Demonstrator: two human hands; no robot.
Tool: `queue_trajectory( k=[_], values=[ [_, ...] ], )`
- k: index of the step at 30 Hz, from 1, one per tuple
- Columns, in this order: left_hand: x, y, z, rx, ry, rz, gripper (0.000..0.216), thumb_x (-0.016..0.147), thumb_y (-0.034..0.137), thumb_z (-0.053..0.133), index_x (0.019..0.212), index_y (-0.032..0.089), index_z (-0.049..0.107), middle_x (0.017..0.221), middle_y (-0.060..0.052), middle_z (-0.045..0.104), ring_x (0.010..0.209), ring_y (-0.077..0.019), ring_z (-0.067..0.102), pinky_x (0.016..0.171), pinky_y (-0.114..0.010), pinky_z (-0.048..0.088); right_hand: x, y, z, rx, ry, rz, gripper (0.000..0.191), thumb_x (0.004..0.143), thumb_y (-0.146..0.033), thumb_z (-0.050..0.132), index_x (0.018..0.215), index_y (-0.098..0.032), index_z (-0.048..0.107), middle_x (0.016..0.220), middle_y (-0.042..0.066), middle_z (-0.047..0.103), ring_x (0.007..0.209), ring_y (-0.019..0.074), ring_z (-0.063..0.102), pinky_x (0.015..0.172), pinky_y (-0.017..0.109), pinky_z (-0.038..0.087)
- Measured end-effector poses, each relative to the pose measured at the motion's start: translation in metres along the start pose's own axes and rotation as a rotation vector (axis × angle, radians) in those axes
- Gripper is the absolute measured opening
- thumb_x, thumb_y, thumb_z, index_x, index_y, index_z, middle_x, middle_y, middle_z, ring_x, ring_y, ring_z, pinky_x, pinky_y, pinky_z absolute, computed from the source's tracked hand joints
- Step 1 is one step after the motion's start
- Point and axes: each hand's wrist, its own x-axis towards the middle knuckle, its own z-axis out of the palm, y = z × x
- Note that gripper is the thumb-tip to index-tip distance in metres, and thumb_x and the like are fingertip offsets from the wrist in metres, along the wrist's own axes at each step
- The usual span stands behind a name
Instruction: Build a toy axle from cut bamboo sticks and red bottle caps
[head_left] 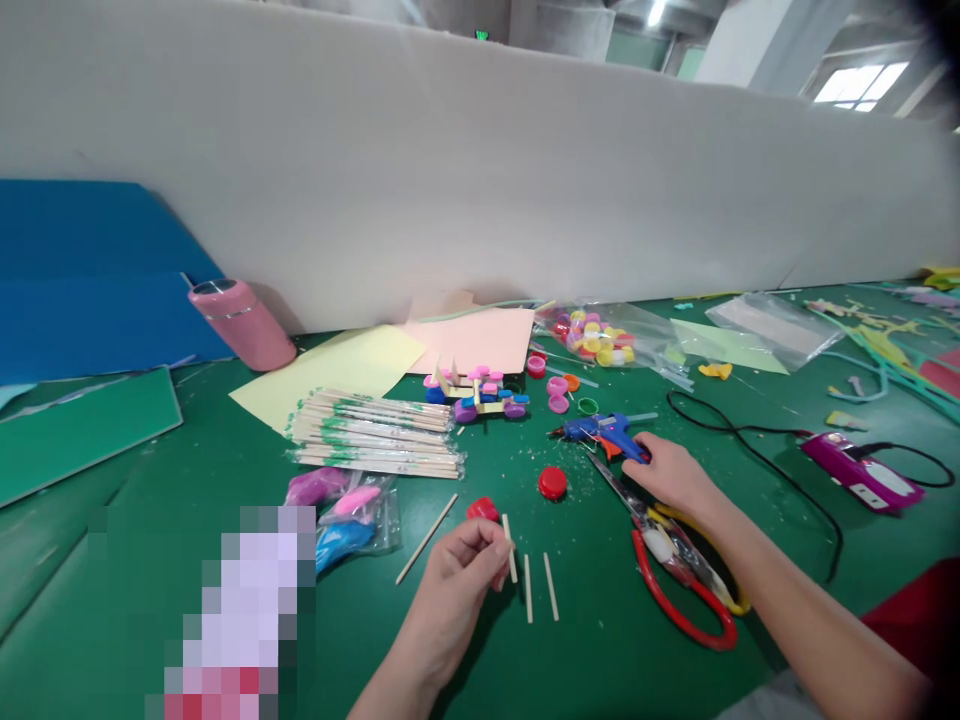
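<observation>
My left hand point(469, 560) is closed in a pinch on a short wooden stick point(510, 535), held nearly upright above the green table. A red bottle cap point(482, 509) shows just beyond its fingers; I cannot tell whether they touch it. To the right lie two more short sticks point(529, 588), and a longer stick point(426, 540) lies slanted on the left. My right hand point(670, 472) grips the handle of a blue hot glue gun point(596, 430), its nozzle pointing left. Under my right wrist lie scissors with red handles point(679, 610) and another yellow-handled pair point(731, 590).
Wrapped chopsticks point(379, 435), bagged coloured clay point(345, 510) and small wheeled models point(480, 400) stand left of centre. Loose caps point(557, 395) and a bag of caps point(592, 335) lie behind. A pink bottle point(244, 325) leans at the wall; a purple power strip point(859, 470) lies right.
</observation>
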Motion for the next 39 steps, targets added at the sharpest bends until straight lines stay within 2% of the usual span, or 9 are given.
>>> queue_trajectory(
  k=[5, 9, 13, 16, 20, 23, 27, 31, 39],
  values=[
    [0.002, -0.002, -0.001, -0.002, -0.010, -0.004, 0.019, 0.067, 0.026, 0.069, 0.059, 0.014, 0.056, 0.052, 0.004, 0.048, 0.051, -0.0071, 0.037, 0.051, -0.020, 0.028, -0.005, 0.009, -0.013, 0.179, -0.016, 0.029, 0.008, 0.064, -0.025, 0.054, 0.070, -0.020, 0.052, 0.054, -0.003, 0.050, 0.051, 0.0149, 0.047, 0.050, 0.025, 0.032],
    [0.002, -0.003, -0.002, -0.008, -0.025, -0.013, 0.018, 0.068, 0.025, 0.068, 0.059, 0.014, 0.056, 0.053, 0.004, 0.048, 0.052, -0.0071, 0.038, 0.051, -0.020, 0.028, -0.015, 0.017, -0.032, 0.425, -0.074, 0.026, 0.017, 0.069, -0.031, 0.054, 0.079, -0.019, 0.048, 0.062, -0.003, 0.054, 0.056, 0.0145, 0.054, 0.053, 0.024, 0.041],
    [0.003, -0.004, -0.003, -0.020, -0.037, -0.015, 0.017, 0.070, 0.025, 0.067, 0.060, 0.014, 0.057, 0.053, 0.004, 0.049, 0.052, -0.0070, 0.038, 0.052, -0.020, 0.029, -0.025, 0.021, -0.058, 0.612, -0.090, 0.009, 0.024, 0.074, -0.042, 0.052, 0.072, -0.019, 0.046, 0.061, -0.002, 0.050, 0.054, 0.0129, 0.051, 0.050, 0.024, 0.041],
    [0.003, -0.003, -0.004, -0.039, -0.048, -0.011, 0.017, 0.071, 0.024, 0.066, 0.060, 0.014, 0.057, 0.053, 0.003, 0.049, 0.052, -0.0068, 0.038, 0.052, -0.019, 0.029, -0.025, 0.025, -0.077, 0.667, 0.018, 0.001, 0.031, 0.076, -0.049, 0.052, 0.068, -0.020, 0.046, 0.060, -0.001, 0.049, 0.054, 0.0133, 0.048, 0.049, 0.025, 0.039],
    [0.003, -0.003, -0.003, -0.081, -0.065, -0.018, 0.017, 0.070, 0.023, 0.067, 0.060, 0.014, 0.057, 0.053, 0.003, 0.050, 0.051, -0.0067, 0.039, 0.051, -0.019, 0.029, -0.025, 0.025, -0.091, 0.646, 0.273, -0.049, 0.025, 0.071, -0.046, 0.061, 0.072, -0.022, 0.052, 0.061, -0.001, 0.052, 0.057, 0.0146, 0.048, 0.053, 0.026, 0.038],
    [0.002, -0.002, -0.002, -0.111, -0.077, -0.019, 0.016, 0.070, 0.023, 0.066, 0.060, 0.014, 0.057, 0.052, 0.003, 0.049, 0.051, -0.0068, 0.040, 0.051, -0.019, 0.029, -0.034, 0.014, -0.086, 0.675, 0.305, -0.090, 0.022, 0.073, -0.044, 0.061, 0.083, -0.026, 0.053, 0.065, -0.002, 0.054, 0.058, 0.0159, 0.050, 0.055, 0.027, 0.040],
    [0.001, -0.001, -0.002, -0.139, -0.086, -0.032, 0.016, 0.070, 0.022, 0.067, 0.060, 0.013, 0.057, 0.052, 0.003, 0.049, 0.051, -0.0068, 0.040, 0.051, -0.019, 0.029, -0.059, -0.011, -0.060, 0.767, 0.110, -0.172, 0.016, 0.076, -0.038, 0.059, 0.080, -0.024, 0.051, 0.057, -0.004, 0.054, 0.052, 0.0137, 0.049, 0.051, 0.025, 0.041],
    [-0.001, -0.001, -0.001, -0.160, -0.089, -0.043, 0.016, 0.069, 0.022, 0.068, 0.060, 0.013, 0.058, 0.052, 0.003, 0.050, 0.051, -0.0069, 0.040, 0.050, -0.019, 0.028, -0.086, -0.035, -0.033, 0.811, -0.097, -0.104, 0.018, 0.080, -0.037, 0.055, 0.080, -0.021, 0.048, 0.055, -0.003, 0.054, 0.046, 0.0118, 0.048, 0.041, 0.022, 0.038],
    [-0.003, -0.001, -0.002, -0.178, -0.114, -0.086, 0.014, 0.070, 0.021, 0.066, 0.062, 0.013, 0.058, 0.053, 0.002, 0.051, 0.051, -0.0074, 0.040, 0.051, -0.020, 0.028, -0.116, -0.047, -0.018, 0.688, -0.188, -0.088, 0.017, 0.081, -0.038, 0.051, 0.076, -0.022, 0.048, 0.056, -0.002, 0.050, 0.050, 0.0126, 0.049, 0.045, 0.022, 0.040]
  ],
)
